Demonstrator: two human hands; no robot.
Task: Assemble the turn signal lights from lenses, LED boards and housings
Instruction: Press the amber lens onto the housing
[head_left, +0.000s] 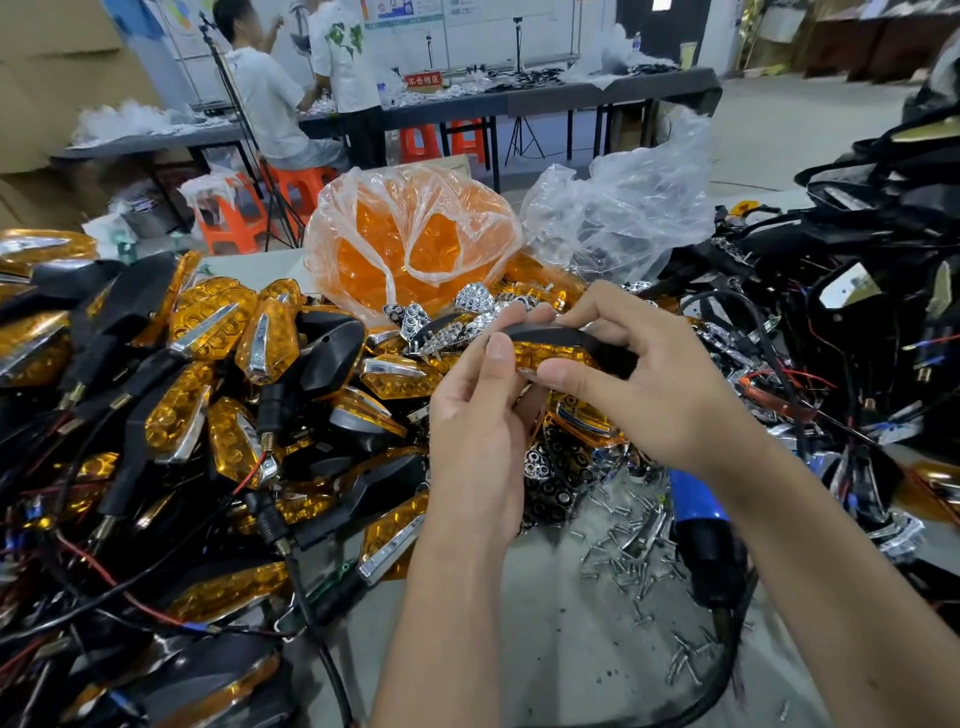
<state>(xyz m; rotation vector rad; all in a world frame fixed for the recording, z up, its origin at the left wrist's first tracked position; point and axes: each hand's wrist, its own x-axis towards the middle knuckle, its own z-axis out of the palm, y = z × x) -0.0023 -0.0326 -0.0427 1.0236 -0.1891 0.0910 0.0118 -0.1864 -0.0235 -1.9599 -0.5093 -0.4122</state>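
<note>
Fingers (558, 371) of both hands pinch the turn signal light (558, 349) above bare table (545, 623).

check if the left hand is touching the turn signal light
Touching: the head view shows the left hand pinching the turn signal light's end.

I see amber lens (550, 356) in my hands: glossy translucent plastic w/ faceted texture, seated in a matt black plastic housing (561, 332). Finished lights (267, 340) at left: same shiny amber plastic, chrome-look trim. Reflector inserts (472, 299) look mirror-bright (plated plastic or metal, can't tell). Screws (631, 551) are bare shiny metal. Bag (410, 234) is thin crinkly clear film. Tabletop (519, 613) is dull grey, smooth, speckled.
</note>
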